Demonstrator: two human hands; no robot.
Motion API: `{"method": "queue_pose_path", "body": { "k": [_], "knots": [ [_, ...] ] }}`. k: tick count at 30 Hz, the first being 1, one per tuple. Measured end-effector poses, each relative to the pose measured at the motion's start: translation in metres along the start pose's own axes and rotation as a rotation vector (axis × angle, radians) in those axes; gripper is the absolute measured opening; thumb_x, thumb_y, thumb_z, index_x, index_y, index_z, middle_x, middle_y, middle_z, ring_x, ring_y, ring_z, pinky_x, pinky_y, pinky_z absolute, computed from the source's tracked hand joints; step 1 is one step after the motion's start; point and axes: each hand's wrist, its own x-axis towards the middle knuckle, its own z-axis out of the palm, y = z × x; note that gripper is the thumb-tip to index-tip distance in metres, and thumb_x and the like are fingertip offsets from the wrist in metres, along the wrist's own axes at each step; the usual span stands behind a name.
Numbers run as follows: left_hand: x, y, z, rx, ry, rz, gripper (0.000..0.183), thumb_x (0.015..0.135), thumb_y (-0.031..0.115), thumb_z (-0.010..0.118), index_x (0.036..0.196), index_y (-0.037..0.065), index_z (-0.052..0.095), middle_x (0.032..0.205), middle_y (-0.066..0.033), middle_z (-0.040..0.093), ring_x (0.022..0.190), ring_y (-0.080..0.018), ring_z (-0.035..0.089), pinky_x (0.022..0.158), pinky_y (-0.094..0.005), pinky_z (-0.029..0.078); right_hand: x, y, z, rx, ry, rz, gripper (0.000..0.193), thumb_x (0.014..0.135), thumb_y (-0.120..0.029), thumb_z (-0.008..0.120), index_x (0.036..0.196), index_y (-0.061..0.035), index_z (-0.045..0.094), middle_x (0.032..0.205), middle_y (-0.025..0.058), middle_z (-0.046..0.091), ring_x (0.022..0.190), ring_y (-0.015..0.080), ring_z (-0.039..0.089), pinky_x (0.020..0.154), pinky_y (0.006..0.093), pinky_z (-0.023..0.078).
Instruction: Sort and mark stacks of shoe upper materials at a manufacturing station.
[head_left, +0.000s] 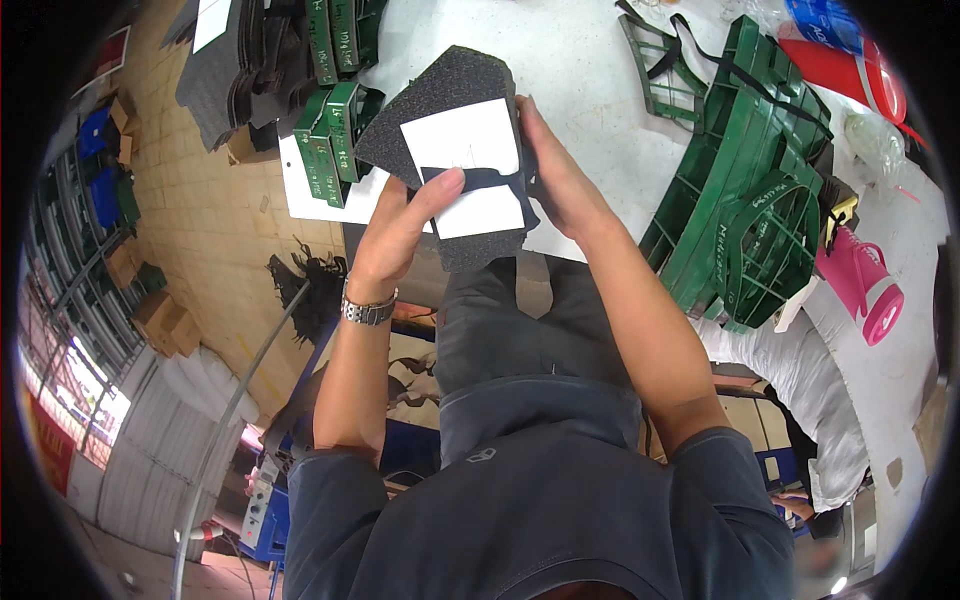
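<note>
A bundle of dark grey, speckled cut pieces (pixel 450 90), pointed at its far end, is held above the near edge of the white table. On its top lies a white paper (pixel 480 215), crossed by a dark strap (pixel 490 180). My left hand (pixel 405 225) grips the bundle's left side, thumb pressed on the paper beside the strap and the other fingers hidden beneath. My right hand (pixel 558 180) holds along the right side, its fingers mostly hidden behind the edge.
Green moulded frames (pixel 335 145) with handwriting stand at the table's left, near stacked grey pieces (pixel 225 80). More large green frames (pixel 710 170) with black straps lie at right. Beyond them are a pink bottle (pixel 860 285) and a red container (pixel 835 75). The white table (pixel 580 75) spans the middle.
</note>
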Motion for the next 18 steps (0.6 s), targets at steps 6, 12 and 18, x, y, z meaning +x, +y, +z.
{"method": "queue_pose_path", "body": {
  "k": [6,12,18],
  "knots": [
    [0.0,-0.015,0.005,-0.259,-0.034,-0.056,0.063,0.094,0.032,0.072,0.139,-0.006,0.053,0.13,-0.016,0.065,0.119,-0.0227,0.062,0.103,-0.0369,0.048,0.004,0.018,0.003,0.008,0.042,0.075,0.103,0.095,-0.08,0.037,0.157,0.0012,0.023,0.156,0.0291,0.034,0.148,0.0379,0.033,0.122,0.0426,0.025],
    [-0.004,-0.029,-0.013,-0.467,-0.165,-0.105,0.052,0.096,0.029,0.068,0.134,-0.006,0.058,0.125,-0.0142,0.068,0.115,-0.0203,0.065,0.1,-0.0354,0.052,-0.007,0.008,0.004,-0.224,0.109,0.026,0.105,0.095,-0.075,0.044,0.156,0.0083,0.024,0.156,0.0307,0.035,0.148,0.0359,0.034,0.122,0.0418,0.025],
    [-0.006,-0.019,-0.017,-0.306,-0.092,-0.072,0.055,0.095,0.027,0.068,0.136,-0.006,0.054,0.125,-0.0144,0.067,0.115,-0.0211,0.065,0.1,-0.0349,0.051,-0.031,-0.032,0.011,-0.352,0.201,-0.049,0.088,0.101,-0.065,0.044,0.155,0.0032,0.034,0.156,0.023,0.041,0.146,0.0294,0.038,0.121,0.0366,0.027]
  ]
}}
